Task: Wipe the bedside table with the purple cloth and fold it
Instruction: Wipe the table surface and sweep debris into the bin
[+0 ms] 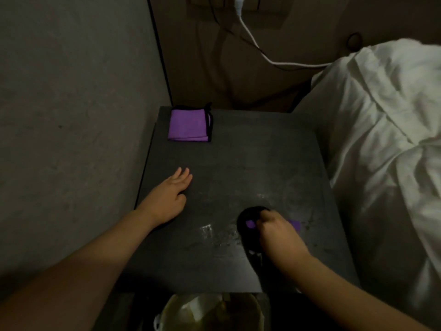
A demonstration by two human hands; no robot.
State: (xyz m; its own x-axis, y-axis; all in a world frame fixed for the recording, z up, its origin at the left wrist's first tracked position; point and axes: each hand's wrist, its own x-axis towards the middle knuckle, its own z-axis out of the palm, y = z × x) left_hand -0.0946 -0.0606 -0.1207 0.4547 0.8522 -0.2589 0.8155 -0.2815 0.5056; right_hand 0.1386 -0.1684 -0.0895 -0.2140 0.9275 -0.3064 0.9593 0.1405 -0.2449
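The dark bedside table (238, 163) fills the middle of the view, with pale smears on its near half. My right hand (278, 231) is closed on a bunched purple cloth with dark edging (250, 223), pressing it on the near right part of the top. Most of that cloth is hidden under my fingers. My left hand (170, 191) lies flat and open on the table's left side, holding nothing. A second purple cloth (189, 125), folded into a neat square with black trim, rests at the far left corner.
A grey wall (71, 115) borders the table on the left. A bed with white bedding (381, 139) presses against the right edge. A white cable (257, 48) hangs behind the table. A lined bin (210, 311) stands below the front edge.
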